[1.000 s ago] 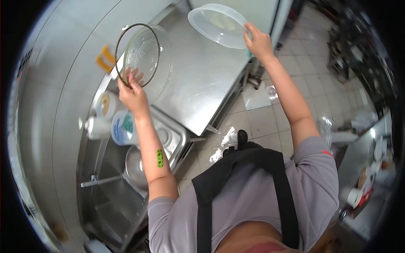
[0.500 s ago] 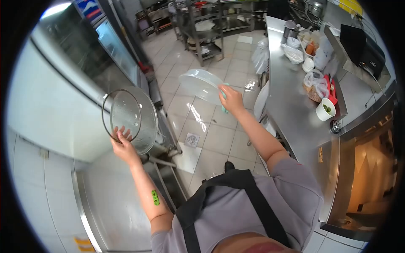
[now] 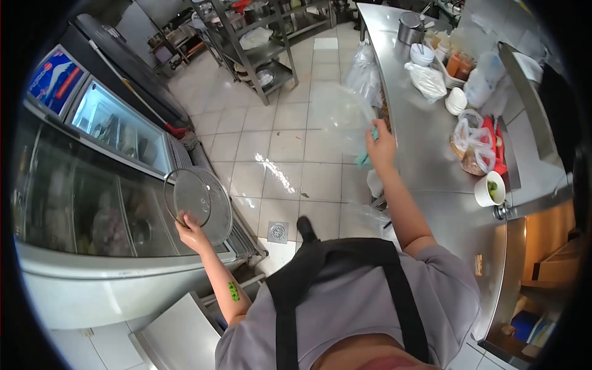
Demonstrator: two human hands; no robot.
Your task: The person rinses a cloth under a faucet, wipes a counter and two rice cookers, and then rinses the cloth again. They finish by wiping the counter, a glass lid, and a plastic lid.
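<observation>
On the left, my left hand (image 3: pixel 193 233) grips a see-through round bowl (image 3: pixel 216 208) by its edge. A thin dark rim on the bowl faces me, and its wider round part extends to the right, in front of the glass-fronted refrigerator (image 3: pixel 111 213). My right hand (image 3: pixel 381 147) is raised over the floor beside the steel counter. Its fingers are closed on the edge of a translucent round plastic lid or shallow tub (image 3: pixel 336 111), blurred by motion. A green cloth (image 3: pixel 365 159) is bunched in the same hand and hangs below it.
Along the counter (image 3: pixel 425 154) stand a metal pot (image 3: pixel 410 28), sauce bottles (image 3: pixel 459 65), bagged food (image 3: pixel 475 154) and a white cup with green pieces (image 3: pixel 490 189). A steel shelf rack (image 3: pixel 262 49) stands ahead. The tiled floor (image 3: pixel 287 148) looks wet near a drain (image 3: pixel 277 232).
My view has turned left and moved forward, showing more of the refrigerators. The translucent piece in my right hand has swung to the right, towards the counter. Both hands keep their hold.
</observation>
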